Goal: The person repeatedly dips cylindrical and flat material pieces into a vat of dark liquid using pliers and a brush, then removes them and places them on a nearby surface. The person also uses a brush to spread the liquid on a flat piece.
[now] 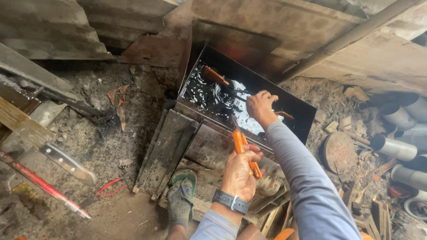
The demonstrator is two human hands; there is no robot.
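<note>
1. Presently, the left hand (239, 171) is gripping the orange handles of a pair of pliers (246, 153), fingers wrapped firmly around them; the pliers' jaws are pointing up toward the near wall of the metal tray (293, 104).
2. Beyond it, the right hand (260, 106) is reaching over the tray, fingers pinched closed on a thin dark rod (240, 92) that is running across the liquid.
3. Inside the rectangular, dark sheet-metal tray, a glossy black liquid (209, 95) is rippling and reflecting light.
4. A wooden-handled tool (216, 76) is lying partly in the liquid at the far end, well apart from the left hand.
5. A dark wristwatch (230, 201) is sitting on the left wrist, and grey-blue sleeves are covering both arms.
6. A sandalled foot (181, 198) is resting on rough, stained wooden planks (165, 149) beside the tray.
7. A knife blade (66, 162) is lying on the dirt floor at left; grey plastic pipes (396, 146) are lying at right.
</note>
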